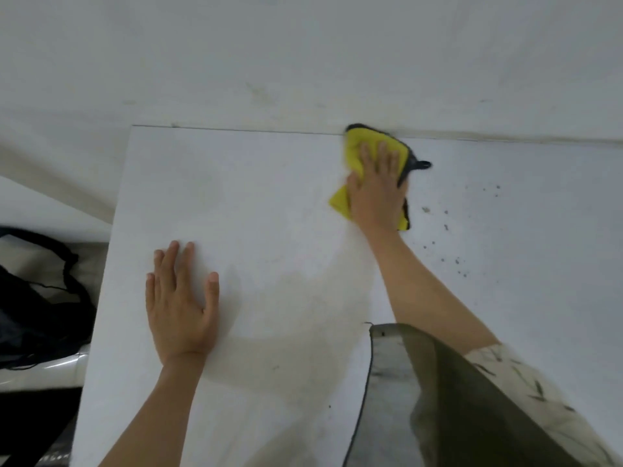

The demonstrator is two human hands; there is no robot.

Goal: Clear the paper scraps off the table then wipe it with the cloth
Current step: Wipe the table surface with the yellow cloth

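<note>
Cloth (pixel 354 146) yellow, dark-edged, crumpled; right hand (pixel 377 193) flat on it.

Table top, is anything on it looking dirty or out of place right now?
Yes. Dark specks dot the white table just right of the yellow cloth, which the right hand presses flat near the far edge. The left hand rests flat.

No readable text or labels, as far as the blurred view shows.
</note>
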